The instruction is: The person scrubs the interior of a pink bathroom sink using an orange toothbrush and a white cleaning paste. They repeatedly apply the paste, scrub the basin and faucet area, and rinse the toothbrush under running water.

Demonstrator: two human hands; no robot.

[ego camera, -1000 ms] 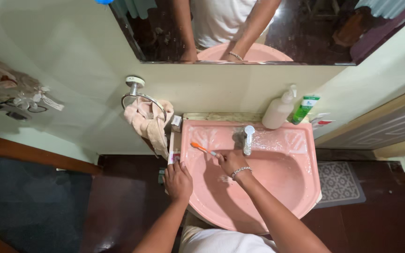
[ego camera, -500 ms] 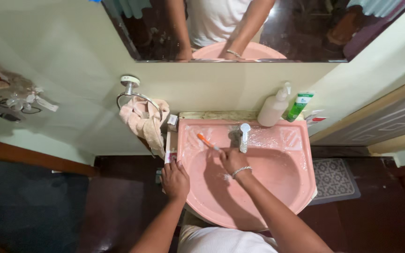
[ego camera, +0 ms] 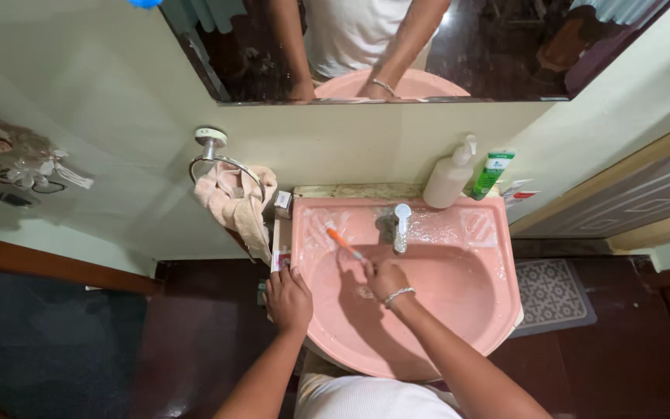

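Orange toothbrush [ego camera: 344,243] gripped in right hand [ego camera: 385,279] over pink sink [ego camera: 459,310], below closed tap [ego camera: 401,225]; left hand [ego camera: 288,299] rested on rim, holding nothing. Rinsing seemingly undone.

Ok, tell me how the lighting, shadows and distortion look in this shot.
Head view: warm, dim indoor light; the wide lens bends the wall and mirror edges outward. The right hand with the orange toothbrush casts a soft shadow into the pink sink, whose wet ledge by the tap shows pale glare. The left hand rests on the rim; the floor is dark, corners soft.
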